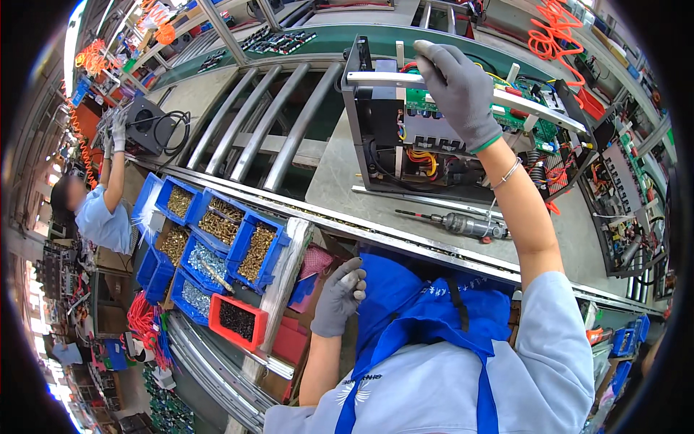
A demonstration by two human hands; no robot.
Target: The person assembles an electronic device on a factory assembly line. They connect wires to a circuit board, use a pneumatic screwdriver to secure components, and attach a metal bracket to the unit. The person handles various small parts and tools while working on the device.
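Observation:
My right hand [463,90], in a grey glove with a green cuff, is closed over a silver metal bar [538,108] that lies across the top of an open black equipment chassis [372,119]. Inside the chassis show green circuit boards [434,103], and bundles of coloured wires. My left hand [338,298], also gloved in grey, hangs in front of my blue apron [390,289] with its fingers curled in; whatever it may hold is hidden. Between me and the chassis, a power screwdriver [466,225] lies on the bench beside a loose metal strip [412,197].
Blue bins of screws [259,252] and a red bin of black screws [237,320] stand to my left. Beyond them runs a roller conveyor [293,137]. A second open chassis [627,195] is at right. At far left a person [101,217] handles a black unit [150,126].

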